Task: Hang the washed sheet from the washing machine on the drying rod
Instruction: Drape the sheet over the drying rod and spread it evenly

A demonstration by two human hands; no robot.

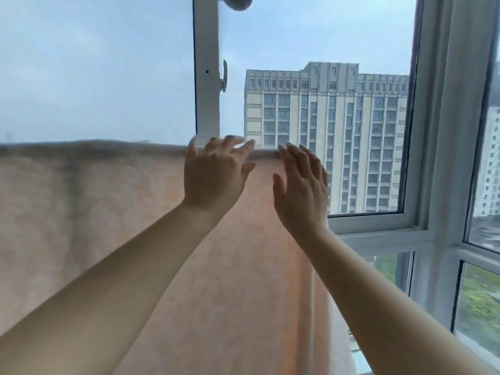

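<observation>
Item: pale peach-pink fabric sheet [113, 212], draped over a horizontal line at mid-height; the rod beneath its top fold is covered and not visible. The sheet hangs down in front of me, filling the left and centre, its right edge falling near the window sill.

Item: my left hand [213, 177], raised before the sheet's top fold, fingers spread and slightly blurred, holding nothing that I can see. Whether the fingertips touch the fold I cannot tell.

Item: my right hand [303, 190], just right of the left, palm facing left, fingers loosely extended and apart, empty, at the sheet's upper right corner.

Item: white-framed glass window [207, 77], far behind the sheet, with a white handle [224, 76] on its upright.

Item: tall beige multi-storey building [324, 131], far outside, right of centre.
</observation>
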